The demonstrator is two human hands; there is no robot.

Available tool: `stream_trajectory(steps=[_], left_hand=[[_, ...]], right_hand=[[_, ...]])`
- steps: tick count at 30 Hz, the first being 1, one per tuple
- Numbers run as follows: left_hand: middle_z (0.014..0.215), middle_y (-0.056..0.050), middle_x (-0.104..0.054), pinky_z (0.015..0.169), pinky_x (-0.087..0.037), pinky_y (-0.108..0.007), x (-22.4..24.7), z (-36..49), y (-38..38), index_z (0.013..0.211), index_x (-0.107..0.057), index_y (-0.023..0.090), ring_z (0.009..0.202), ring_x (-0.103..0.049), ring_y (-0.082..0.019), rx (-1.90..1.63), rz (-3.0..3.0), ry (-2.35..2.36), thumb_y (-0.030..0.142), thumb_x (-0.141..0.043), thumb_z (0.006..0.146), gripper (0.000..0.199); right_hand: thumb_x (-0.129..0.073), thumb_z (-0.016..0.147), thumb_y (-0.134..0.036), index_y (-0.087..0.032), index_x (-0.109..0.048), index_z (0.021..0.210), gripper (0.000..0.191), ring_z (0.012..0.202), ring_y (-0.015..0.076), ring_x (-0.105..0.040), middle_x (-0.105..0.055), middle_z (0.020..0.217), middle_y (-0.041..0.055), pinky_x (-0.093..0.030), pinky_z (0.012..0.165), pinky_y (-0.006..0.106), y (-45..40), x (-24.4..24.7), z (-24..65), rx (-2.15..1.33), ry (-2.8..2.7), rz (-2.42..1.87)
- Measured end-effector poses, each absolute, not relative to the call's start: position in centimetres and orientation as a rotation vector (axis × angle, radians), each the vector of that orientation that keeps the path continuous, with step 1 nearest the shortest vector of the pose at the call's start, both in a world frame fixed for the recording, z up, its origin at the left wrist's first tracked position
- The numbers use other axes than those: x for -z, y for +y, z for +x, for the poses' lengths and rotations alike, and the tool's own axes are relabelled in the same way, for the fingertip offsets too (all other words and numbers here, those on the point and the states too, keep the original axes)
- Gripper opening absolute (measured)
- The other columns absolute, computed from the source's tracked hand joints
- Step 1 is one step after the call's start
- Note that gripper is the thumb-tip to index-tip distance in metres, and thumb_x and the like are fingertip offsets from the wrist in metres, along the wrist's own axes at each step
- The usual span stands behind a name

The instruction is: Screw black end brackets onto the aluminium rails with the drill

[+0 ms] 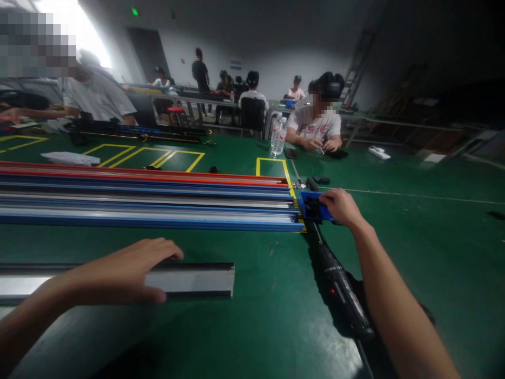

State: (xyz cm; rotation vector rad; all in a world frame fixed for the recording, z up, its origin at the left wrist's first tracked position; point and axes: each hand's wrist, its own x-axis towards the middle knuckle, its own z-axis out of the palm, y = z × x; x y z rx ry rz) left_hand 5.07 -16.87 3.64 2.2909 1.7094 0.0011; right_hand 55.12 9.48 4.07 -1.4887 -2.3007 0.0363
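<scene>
My left hand [122, 271] lies across a silver metal profile [199, 281] with black edges, close to its right end. Thumb and fingers are spread, the thumb by the near edge and the fingertips by the far one. At the small blue bin [327, 212], my right hand [342, 206] reaches in with its fingers drawn together. Small black parts [312, 206] lie in the bin; whatever the fingertips hold is hidden. A black electric screwdriver [344, 292] lies beside my right forearm, its bit pointing toward the bin.
Long blue profiles [236, 226] and a red-orange one [221, 178] lie side by side left of the bin. Beyond are water bottles [278, 138], yellow tape outlines [271, 159] and a seated person [315, 123] handling something small. More people sit farther back.
</scene>
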Motion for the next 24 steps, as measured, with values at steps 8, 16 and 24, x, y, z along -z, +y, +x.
stream_trajectory(steps=[8,16,24], left_hand=[[0.104,-0.007,-0.072,0.092,-0.047,-0.037,-4.8,16.1,-12.4,0.106,-0.070,0.021,0.100,-0.066,-0.023,-0.208,2.654,1.341,0.053,-0.050,0.100,0.039],[0.083,-0.007,-0.075,0.065,-0.047,-0.032,-1.7,18.3,-10.0,0.089,-0.068,0.018,0.073,-0.070,-0.021,-0.220,2.585,1.681,0.046,-0.022,0.108,0.058],[0.085,-0.011,-0.076,0.060,-0.047,-0.032,-1.0,18.2,-10.8,0.095,-0.071,0.016,0.073,-0.072,-0.024,0.001,2.736,1.637,0.041,-0.021,0.108,0.057]], right_hand=[[-0.057,0.093,-0.054,-0.019,-0.067,0.089,0.037,0.077,0.0182,-0.061,-0.067,0.086,0.0044,-0.050,0.072,0.029,5.3,-6.6,51.4,-0.856,-2.208,-1.114],[-0.067,0.085,-0.037,-0.017,-0.062,0.073,0.024,0.054,0.0118,-0.054,-0.059,0.062,-0.0009,-0.048,0.055,0.025,1.3,0.4,42.3,-1.872,-2.322,-0.945],[-0.066,0.090,-0.046,-0.014,-0.068,0.092,0.033,0.055,0.0107,-0.055,-0.061,0.066,-0.0018,-0.044,0.052,0.023,1.5,1.3,43.2,-1.946,-2.420,-0.928]])
